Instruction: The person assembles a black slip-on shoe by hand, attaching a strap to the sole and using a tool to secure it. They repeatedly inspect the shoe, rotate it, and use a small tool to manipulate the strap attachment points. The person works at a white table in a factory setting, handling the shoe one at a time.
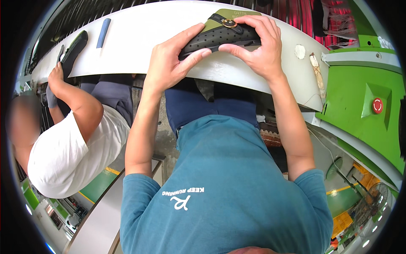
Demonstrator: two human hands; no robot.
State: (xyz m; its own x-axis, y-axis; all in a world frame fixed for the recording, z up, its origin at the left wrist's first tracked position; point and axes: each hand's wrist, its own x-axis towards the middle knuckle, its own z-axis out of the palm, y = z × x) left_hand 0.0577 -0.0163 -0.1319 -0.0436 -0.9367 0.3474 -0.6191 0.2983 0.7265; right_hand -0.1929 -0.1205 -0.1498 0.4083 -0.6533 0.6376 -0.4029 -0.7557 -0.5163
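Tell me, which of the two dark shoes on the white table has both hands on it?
The perforated black shoe with the olive insole and round metal buckle, gripped by the left hand and right hand. The other dark shoe, far left, is touched by a co-worker's hand.

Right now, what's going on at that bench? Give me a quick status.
Left hand and right hand both gripping black perforated shoe on white conveyor. Co-worker's hand far left, clear.

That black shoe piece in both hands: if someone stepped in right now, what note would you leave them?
Left hand: grips the near left end of the black perforated shoe piece.
Right hand: clamps over its right end.
The piece lies on the white conveyor belt, olive insole and brass buckle facing up.
Done: strap sits buckled.
Left: cannot tell from this view.
A co-worker's hand handles another dark shoe further left.
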